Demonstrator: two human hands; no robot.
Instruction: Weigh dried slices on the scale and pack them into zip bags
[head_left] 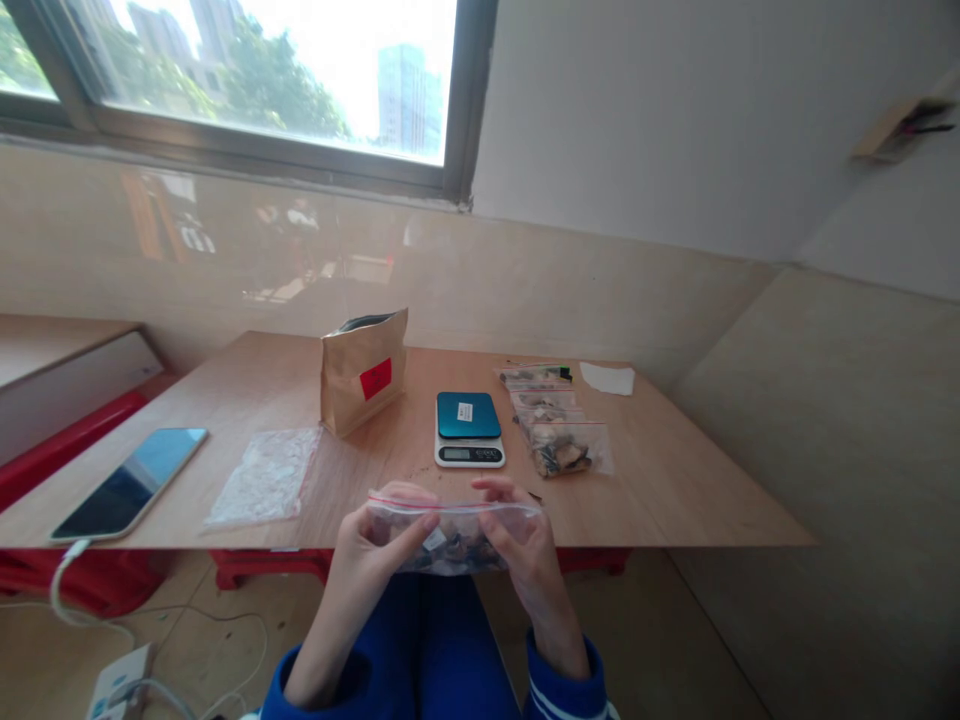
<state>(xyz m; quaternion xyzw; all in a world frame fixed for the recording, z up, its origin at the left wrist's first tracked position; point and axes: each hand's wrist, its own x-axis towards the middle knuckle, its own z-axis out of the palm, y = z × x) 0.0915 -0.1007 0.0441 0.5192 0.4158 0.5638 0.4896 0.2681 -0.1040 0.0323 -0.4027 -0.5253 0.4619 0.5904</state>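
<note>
Zip-lock bag (456, 552) is pinched at mouth by left hand (375, 540) and right hand (526, 548); sealing seems underway, even pressure needed.

Left hand (375, 538) and right hand (526, 548) pinch a bag (454, 555); scale (469, 428) beyond.
</note>
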